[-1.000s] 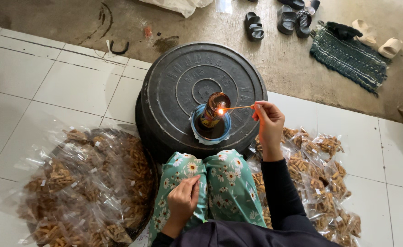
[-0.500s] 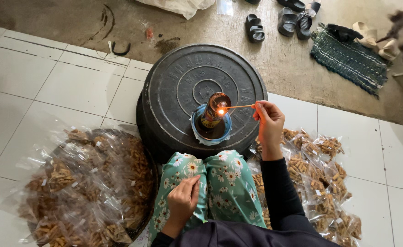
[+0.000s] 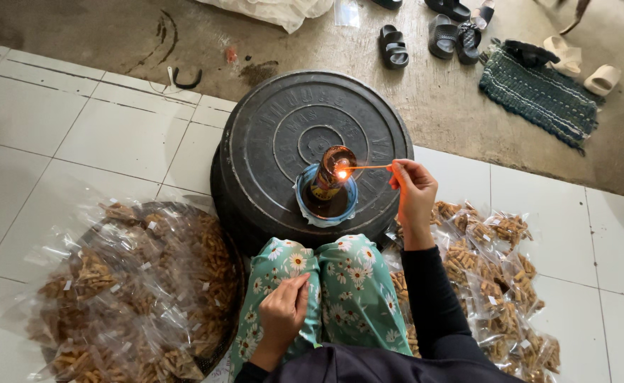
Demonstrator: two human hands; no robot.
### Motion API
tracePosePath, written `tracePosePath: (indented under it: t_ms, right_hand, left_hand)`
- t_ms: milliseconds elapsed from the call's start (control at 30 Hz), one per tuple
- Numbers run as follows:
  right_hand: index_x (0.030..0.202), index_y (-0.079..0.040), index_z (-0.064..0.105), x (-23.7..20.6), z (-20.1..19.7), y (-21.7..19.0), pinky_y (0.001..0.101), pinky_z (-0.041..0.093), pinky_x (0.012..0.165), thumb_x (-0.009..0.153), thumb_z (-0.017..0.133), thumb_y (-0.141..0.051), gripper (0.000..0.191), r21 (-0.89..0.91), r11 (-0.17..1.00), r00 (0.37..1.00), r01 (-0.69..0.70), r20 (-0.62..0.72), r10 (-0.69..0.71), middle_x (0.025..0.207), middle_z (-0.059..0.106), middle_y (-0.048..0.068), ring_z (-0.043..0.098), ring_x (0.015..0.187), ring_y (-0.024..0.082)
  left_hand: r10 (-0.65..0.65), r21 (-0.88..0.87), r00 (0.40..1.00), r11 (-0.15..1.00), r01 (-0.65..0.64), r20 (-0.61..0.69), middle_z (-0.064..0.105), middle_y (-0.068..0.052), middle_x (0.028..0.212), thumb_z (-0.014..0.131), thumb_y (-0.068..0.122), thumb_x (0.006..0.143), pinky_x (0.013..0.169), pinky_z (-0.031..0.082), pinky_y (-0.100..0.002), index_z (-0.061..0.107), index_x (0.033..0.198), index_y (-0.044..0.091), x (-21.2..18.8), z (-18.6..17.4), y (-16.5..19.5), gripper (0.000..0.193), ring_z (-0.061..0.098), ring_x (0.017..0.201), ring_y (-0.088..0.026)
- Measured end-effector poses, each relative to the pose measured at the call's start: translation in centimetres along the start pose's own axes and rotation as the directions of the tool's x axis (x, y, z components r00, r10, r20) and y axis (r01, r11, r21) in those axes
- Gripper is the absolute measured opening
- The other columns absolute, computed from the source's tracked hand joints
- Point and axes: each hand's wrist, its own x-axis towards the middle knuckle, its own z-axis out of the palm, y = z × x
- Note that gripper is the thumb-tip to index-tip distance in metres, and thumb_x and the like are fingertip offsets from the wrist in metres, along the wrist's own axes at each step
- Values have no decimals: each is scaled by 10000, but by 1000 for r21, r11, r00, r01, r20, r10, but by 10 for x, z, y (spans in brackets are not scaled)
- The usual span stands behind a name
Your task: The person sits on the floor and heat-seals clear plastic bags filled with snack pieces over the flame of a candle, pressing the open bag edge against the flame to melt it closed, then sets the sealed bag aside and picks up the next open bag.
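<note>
White tiled floor (image 3: 78, 135) — a thin lit matchstick (image 3: 370, 167), pinched in right hand (image 3: 413, 195), should be held steady at brown bottle lamp (image 3: 330, 174); left hand (image 3: 281, 315) rests loosely curled, empty, on knee.

lamp (image 3: 332, 177) set in bowl (image 3: 326, 202) on round lid (image 3: 283, 128) | stick (image 3: 370, 167) held by right hand (image 3: 413, 191) right of lamp | left hand (image 3: 282, 315) rested on knee | packets (image 3: 127, 291) piled left, packets (image 3: 496, 276) right | sandals (image 3: 425, 35) behind lid
</note>
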Motion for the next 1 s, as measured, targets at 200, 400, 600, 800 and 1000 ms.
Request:
tracePosePath:
  t_ms: [200,400,600,800,1000]
  right_hand:
    - [1063,-9,720,-6,-31,-12,208,459,618,986,683,-33,89,155,986,977,62,-209,-28,934,745,99,600,685,91]
    - [1050,-23,718,-59,-61,9,201,469,609,1030,687,-77,65,-190,975,934,114,-314,-170,919,731,57,597,694,63]
    - [1139,5,722,-67,-36,71,209,540,738,993,728,-63,161,-287,942,983,174,-11,-185,939,729,31,677,817,78]
    - [1166,-34,722,-62,-36,73,250,509,751,955,750,-16,213,-529,781,930,333,322,-178,1080,685,53,598,824,100]
    - [1381,-86,626,-69,-73,60,268,484,811,1023,827,-128,413,-606,784,985,134,170,-37,1128,647,89,594,868,109]
  left_hand:
    - [-182,-134,983,974,181,3,773,-47,928,680,127,944,525,575,-266,720,1036,114,-14,13,-14,102,708,623,-152]
    - [-563,-467,743,800,378,-363,657,-79,1155,607,74,1016,711,546,-229,574,1290,14,-18,-17,-88,282,650,831,-110]
    - [-661,-7,496,604,797,-564,588,-153,1208,692,105,1053,830,506,-403,588,1344,29,-49,-80,-168,318,602,1013,-259]
    - [-507,-38,481,715,698,-716,583,-215,1280,713,63,922,1030,471,-434,567,1312,-29,-84,-90,-186,426,584,1194,-344]
    - [-716,-299,323,595,746,-619,604,-166,1238,698,290,1000,969,538,-430,585,1278,20,-98,-89,-201,404,652,1128,-285]
